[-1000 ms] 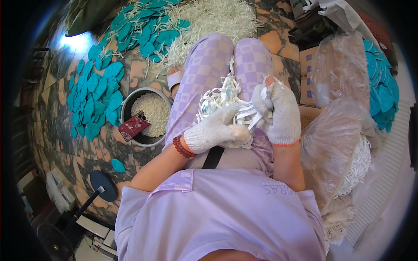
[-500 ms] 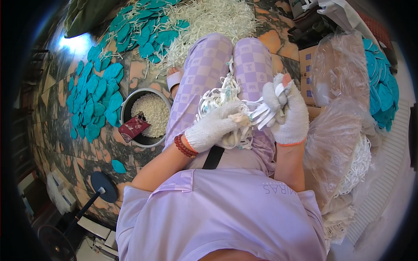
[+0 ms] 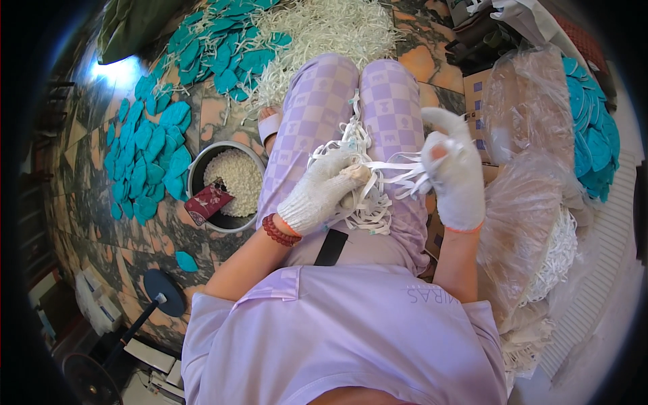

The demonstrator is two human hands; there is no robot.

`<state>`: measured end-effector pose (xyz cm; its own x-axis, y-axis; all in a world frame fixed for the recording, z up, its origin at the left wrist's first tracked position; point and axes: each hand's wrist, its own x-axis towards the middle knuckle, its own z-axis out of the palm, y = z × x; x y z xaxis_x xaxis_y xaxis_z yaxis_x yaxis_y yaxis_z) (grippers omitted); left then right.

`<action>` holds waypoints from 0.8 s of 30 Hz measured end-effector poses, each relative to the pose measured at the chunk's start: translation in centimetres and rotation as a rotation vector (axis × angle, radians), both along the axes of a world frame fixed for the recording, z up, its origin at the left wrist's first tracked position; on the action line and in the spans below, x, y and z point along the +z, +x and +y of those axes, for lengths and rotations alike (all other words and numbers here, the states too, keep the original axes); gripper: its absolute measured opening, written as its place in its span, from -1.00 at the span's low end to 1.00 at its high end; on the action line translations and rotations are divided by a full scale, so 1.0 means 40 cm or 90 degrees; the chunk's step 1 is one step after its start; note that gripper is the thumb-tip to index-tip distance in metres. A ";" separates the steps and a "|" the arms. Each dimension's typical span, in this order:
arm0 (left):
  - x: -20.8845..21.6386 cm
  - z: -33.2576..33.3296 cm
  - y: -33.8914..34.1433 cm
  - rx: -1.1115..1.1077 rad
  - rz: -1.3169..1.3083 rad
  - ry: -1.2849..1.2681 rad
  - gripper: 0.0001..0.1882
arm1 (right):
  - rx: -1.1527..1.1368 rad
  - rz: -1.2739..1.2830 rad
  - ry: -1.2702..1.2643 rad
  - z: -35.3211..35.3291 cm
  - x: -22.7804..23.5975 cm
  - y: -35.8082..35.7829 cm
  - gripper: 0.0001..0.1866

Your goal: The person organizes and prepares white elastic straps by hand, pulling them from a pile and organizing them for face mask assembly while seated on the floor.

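A tangle of white elastic straps [image 3: 368, 212] with small teal bits lies on my lap, over purple checked trousers. My left hand [image 3: 317, 192], in a white knitted glove with a bare thumb tip, is closed on the straps at the tangle's near left side. Several straps stretch from there to my right hand [image 3: 455, 175], raised to the right of the lap. That gloved hand pinches the strap ends, while one finger sticks up and looks blurred. How its lower fingers grip is partly hidden.
A grey pot [image 3: 194, 177] of small white pieces, with a dark red packet [image 3: 209, 202], stands left. Teal oval pieces [image 3: 145, 155] lie beyond it; loose white strips [image 3: 331, 34] are heaped ahead. Right are clear plastic bags [image 3: 520, 115] and more teal pieces [image 3: 588, 128].
My right hand has moved slightly right and one finger has lifted out. My left hand has shifted a little left, and the straps between them are drawn longer.
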<state>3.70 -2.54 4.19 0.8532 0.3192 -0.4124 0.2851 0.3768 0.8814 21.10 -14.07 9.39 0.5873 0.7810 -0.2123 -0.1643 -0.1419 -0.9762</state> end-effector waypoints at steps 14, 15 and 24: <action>0.000 0.007 -0.002 -0.019 0.011 0.090 -0.77 | 0.222 -0.172 -0.102 -0.037 -0.086 -0.052 -0.74; -0.008 0.002 -0.002 -0.019 0.010 0.089 -0.77 | 0.179 -0.018 -0.085 -0.035 -0.073 -0.064 -0.74; 0.009 -0.058 -0.030 -0.093 -0.049 0.036 -0.76 | -0.021 0.592 0.256 -0.024 -0.105 -0.011 -0.63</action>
